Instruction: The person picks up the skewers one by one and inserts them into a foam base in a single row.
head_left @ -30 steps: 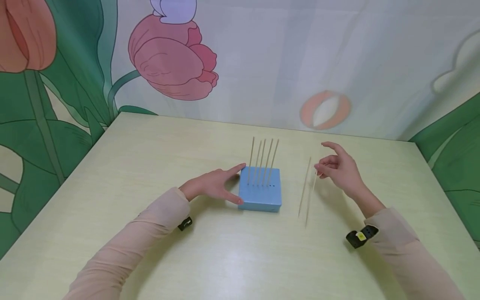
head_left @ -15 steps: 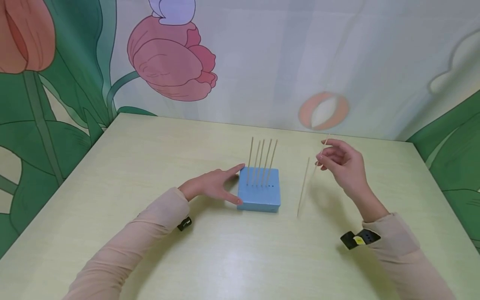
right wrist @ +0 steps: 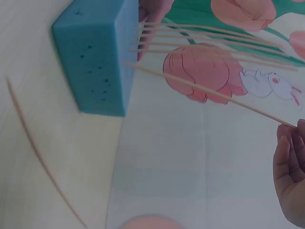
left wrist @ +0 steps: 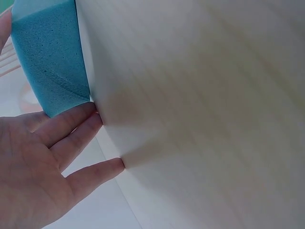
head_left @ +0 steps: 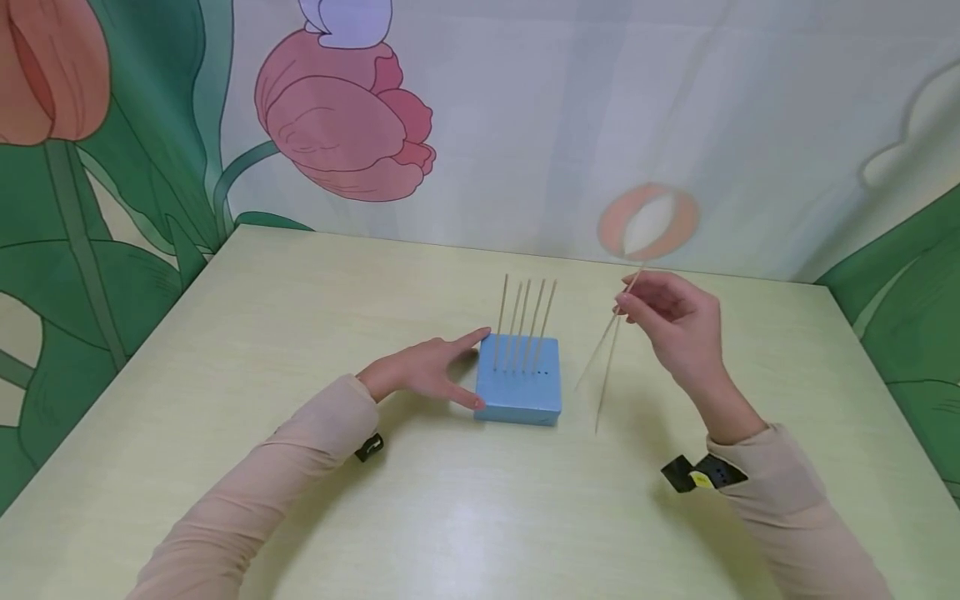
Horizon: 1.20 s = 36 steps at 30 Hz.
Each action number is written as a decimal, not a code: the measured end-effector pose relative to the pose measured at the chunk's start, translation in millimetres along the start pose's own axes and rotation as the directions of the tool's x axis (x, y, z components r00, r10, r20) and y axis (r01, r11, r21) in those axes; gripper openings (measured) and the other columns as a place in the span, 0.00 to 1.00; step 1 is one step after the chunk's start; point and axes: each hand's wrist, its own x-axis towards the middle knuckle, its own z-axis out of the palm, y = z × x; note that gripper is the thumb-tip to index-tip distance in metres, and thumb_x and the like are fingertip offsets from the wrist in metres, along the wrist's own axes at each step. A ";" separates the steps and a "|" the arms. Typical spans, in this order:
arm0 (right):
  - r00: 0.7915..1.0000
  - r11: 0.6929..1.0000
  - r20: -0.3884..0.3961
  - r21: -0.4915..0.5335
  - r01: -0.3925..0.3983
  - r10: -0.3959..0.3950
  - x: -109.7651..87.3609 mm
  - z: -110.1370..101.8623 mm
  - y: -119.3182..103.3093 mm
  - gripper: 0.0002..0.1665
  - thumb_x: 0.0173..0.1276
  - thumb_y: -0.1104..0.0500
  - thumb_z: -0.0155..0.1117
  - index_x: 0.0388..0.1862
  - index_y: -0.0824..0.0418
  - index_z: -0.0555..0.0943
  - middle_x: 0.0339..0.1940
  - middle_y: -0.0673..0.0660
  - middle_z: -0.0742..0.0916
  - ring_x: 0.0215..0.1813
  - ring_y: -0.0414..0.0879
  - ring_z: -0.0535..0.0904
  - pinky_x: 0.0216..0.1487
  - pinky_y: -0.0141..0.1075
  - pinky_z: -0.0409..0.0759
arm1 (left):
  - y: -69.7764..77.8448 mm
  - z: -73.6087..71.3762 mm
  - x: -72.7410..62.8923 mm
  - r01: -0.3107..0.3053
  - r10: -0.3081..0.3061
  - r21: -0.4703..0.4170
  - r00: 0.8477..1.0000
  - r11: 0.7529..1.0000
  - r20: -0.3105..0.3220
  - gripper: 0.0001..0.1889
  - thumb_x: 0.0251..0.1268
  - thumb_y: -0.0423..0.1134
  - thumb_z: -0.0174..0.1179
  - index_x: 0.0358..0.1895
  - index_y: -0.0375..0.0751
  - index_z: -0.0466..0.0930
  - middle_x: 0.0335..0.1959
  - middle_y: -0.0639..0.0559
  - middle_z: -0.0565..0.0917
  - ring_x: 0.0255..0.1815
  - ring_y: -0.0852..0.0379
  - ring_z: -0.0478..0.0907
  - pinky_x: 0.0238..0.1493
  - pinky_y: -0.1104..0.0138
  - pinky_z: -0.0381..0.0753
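Note:
A blue foam block [head_left: 517, 393] lies on the table with several thin wooden sticks [head_left: 525, 325] upright in it. Beside its left side is my left hand [head_left: 420, 367], straight thumb and fingers spread, touching the block's left corners; in the left wrist view the fingertips [left wrist: 112, 165] also meet the tabletop. My right hand [head_left: 678, 325] pinches another wooden stick [head_left: 596, 357] near its upper part, held aslant right of the block. That stick's lower end looks apart from the block in the head view. Small holes [right wrist: 100, 67] show in the block's top in the right wrist view.
One loose wooden stick [head_left: 606, 383] lies on the pale table [head_left: 315, 300], right of the block and behind the held stick. A printed cloth [head_left: 525, 125] with flowers hangs behind the table's far edge. Dark straps [head_left: 705, 473] sit at both wrists.
My right hand has lifted one of two loose sticks off the table and carried it leftward, tilting it toward the block. The left hand and the block stay in place.

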 end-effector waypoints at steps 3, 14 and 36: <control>0.997 0.997 0.024 -0.017 0.070 -0.069 1.4 6.9 -4.8 0.08 0.55 0.76 0.62 0.35 0.76 0.79 0.26 0.49 0.84 0.29 0.38 0.80 0.32 0.25 0.76 | 0.4 -0.1 0.0 0.001 -0.001 -0.003 1.000 1.000 0.001 0.56 0.45 0.63 0.64 0.73 0.54 0.35 0.70 0.47 0.55 0.64 0.52 0.61 0.62 0.56 0.59; 0.973 0.976 0.078 -0.012 0.219 -0.217 8.0 25.2 -4.8 0.08 0.53 0.80 0.60 0.34 0.76 0.79 0.27 0.51 0.84 0.30 0.36 0.80 0.35 0.26 0.77 | -1.1 0.1 2.0 0.018 -0.018 0.006 1.000 1.000 0.001 0.57 0.44 0.64 0.63 0.73 0.57 0.35 0.70 0.49 0.55 0.65 0.52 0.59 0.62 0.57 0.59; 0.949 0.950 0.144 -0.102 0.295 -0.279 7.5 45.5 4.0 0.08 0.52 0.76 0.65 0.33 0.73 0.81 0.27 0.62 0.85 0.29 0.35 0.78 0.35 0.25 0.76 | 0.8 -1.0 -0.7 0.000 0.000 0.001 1.000 1.000 -0.003 0.56 0.45 0.63 0.64 0.73 0.53 0.36 0.70 0.47 0.55 0.68 0.47 0.54 0.63 0.54 0.57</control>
